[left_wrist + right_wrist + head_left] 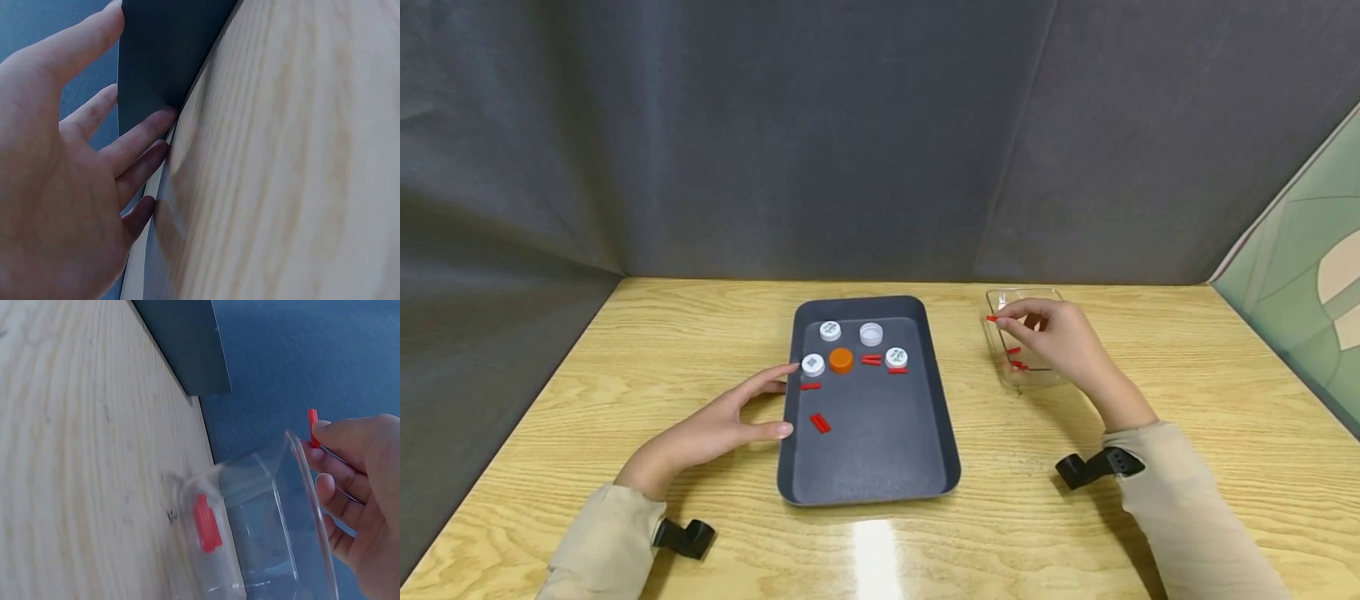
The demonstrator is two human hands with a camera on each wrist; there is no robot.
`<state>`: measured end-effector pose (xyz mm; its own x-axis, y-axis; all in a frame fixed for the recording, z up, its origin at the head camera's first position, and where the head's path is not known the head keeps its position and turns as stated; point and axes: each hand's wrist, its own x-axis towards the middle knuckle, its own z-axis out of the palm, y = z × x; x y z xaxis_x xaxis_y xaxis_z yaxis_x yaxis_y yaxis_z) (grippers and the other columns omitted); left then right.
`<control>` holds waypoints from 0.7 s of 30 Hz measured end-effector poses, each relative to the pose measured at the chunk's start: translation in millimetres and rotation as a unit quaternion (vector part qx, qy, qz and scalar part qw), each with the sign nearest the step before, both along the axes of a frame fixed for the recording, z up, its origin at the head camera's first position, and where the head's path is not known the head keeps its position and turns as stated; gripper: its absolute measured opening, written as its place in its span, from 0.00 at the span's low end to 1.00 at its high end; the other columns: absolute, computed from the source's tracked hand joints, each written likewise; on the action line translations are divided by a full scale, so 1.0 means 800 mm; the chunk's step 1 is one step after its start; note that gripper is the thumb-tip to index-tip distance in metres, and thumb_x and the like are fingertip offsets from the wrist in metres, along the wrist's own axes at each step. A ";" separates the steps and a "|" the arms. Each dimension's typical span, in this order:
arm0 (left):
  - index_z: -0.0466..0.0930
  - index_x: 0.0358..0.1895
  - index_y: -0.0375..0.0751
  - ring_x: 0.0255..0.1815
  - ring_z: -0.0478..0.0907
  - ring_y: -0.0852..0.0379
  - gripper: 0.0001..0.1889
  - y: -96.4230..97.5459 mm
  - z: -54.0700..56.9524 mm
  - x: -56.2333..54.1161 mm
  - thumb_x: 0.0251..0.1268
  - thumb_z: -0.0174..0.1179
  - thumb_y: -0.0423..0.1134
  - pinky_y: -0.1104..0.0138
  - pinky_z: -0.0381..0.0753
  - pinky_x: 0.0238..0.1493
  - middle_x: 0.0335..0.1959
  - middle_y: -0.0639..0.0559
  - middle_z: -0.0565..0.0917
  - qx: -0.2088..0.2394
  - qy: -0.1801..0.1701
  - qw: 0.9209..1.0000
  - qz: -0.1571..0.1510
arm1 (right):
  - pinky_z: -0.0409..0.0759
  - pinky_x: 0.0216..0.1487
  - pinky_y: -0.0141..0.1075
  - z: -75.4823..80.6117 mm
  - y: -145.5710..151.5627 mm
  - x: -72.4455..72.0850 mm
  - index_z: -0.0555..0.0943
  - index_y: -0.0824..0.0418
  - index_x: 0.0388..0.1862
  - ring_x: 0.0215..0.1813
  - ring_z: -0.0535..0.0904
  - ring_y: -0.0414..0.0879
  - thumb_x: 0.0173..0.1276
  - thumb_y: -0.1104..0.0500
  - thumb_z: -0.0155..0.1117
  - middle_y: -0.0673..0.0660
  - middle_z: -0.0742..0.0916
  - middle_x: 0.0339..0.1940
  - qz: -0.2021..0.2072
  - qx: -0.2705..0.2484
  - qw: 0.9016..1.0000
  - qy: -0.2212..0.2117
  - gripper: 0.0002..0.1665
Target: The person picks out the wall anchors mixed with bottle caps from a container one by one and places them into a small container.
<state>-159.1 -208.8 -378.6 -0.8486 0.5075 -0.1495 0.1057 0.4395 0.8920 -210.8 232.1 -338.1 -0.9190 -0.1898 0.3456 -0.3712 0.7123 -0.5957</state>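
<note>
Right hand [369, 487] in fingertip pinch round slim, straight red stick [312, 418]; left hand [724, 423] loose-fingered at dark tray [872, 450].

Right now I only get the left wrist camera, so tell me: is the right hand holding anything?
Observer: Yes, the right hand pinches a small red piece between thumb and finger.
Operator: Are there more of those outside the tray?
Observer: Yes, some lie in the clear container to the right of the tray.
Operator: And what colours are the caps inside the tray?
Observer: One is an orange cap; the other four are white caps.
</note>
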 end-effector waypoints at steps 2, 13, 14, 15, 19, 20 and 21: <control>0.54 0.78 0.58 0.73 0.58 0.41 0.41 0.000 0.000 0.000 0.66 0.66 0.47 0.42 0.64 0.65 0.73 0.42 0.63 0.001 0.000 1.000 -0.002 | 0.68 0.25 0.32 -0.001 0.003 -0.001 0.89 0.60 0.40 0.28 0.73 0.46 0.70 0.57 0.67 0.57 0.85 0.29 -0.002 -0.003 1.000 0.000 0.08; 0.54 0.78 0.59 0.73 0.57 0.41 0.41 0.000 0.001 0.001 0.66 0.66 0.47 0.53 0.73 0.59 0.73 0.41 0.61 0.011 -0.017 1.000 -0.002 | 0.68 0.26 0.32 -0.003 0.015 -0.003 0.89 0.61 0.41 0.30 0.73 0.46 0.70 0.57 0.67 0.56 0.87 0.36 -0.021 0.006 1.000 0.005 0.09; 0.54 0.78 0.59 0.73 0.57 0.41 0.41 0.000 0.001 0.001 0.67 0.66 0.47 0.52 0.73 0.60 0.73 0.41 0.61 0.011 -0.017 1.000 -0.002 | 0.68 0.26 0.32 -0.003 0.016 -0.003 0.89 0.61 0.41 0.30 0.73 0.46 0.70 0.57 0.67 0.56 0.87 0.36 -0.023 0.006 1.000 0.002 0.09; 0.54 0.78 0.59 0.73 0.57 0.41 0.41 0.000 0.001 0.001 0.67 0.66 0.47 0.52 0.72 0.61 0.73 0.41 0.61 0.010 -0.017 1.000 -0.002 | 0.68 0.26 0.32 -0.003 0.017 -0.003 0.89 0.60 0.41 0.30 0.73 0.46 0.70 0.57 0.67 0.56 0.87 0.36 -0.025 0.005 1.000 -0.001 0.09; 0.54 0.78 0.60 0.72 0.58 0.41 0.41 0.000 0.001 0.000 0.66 0.66 0.47 0.52 0.72 0.61 0.73 0.41 0.62 0.005 -0.014 1.000 -0.002 | 0.68 0.26 0.32 -0.006 0.022 -0.005 0.89 0.60 0.41 0.30 0.73 0.46 0.70 0.56 0.67 0.56 0.87 0.36 -0.031 0.002 0.999 -0.006 0.09; 0.54 0.78 0.60 0.72 0.58 0.41 0.41 0.000 0.001 0.000 0.66 0.66 0.47 0.52 0.72 0.61 0.73 0.41 0.62 0.006 -0.015 1.000 -0.002 | 0.68 0.25 0.32 -0.006 0.023 -0.005 0.89 0.60 0.41 0.30 0.73 0.46 0.70 0.56 0.67 0.56 0.87 0.36 -0.033 0.001 0.999 -0.007 0.09; 0.54 0.78 0.60 0.72 0.58 0.41 0.41 0.000 0.000 0.000 0.66 0.66 0.47 0.52 0.73 0.61 0.73 0.41 0.62 0.007 -0.015 1.000 -0.002 | 0.68 0.25 0.32 -0.007 0.024 -0.005 0.89 0.60 0.41 0.30 0.73 0.46 0.71 0.56 0.67 0.56 0.87 0.36 -0.034 0.001 0.999 -0.008 0.09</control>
<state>-158.7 -208.8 -378.2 -0.8417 0.5133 -0.1675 0.0810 0.4268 0.9007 -215.1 251.4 -343.5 -0.9350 -0.1281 0.3308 -0.3131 0.7363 -0.5999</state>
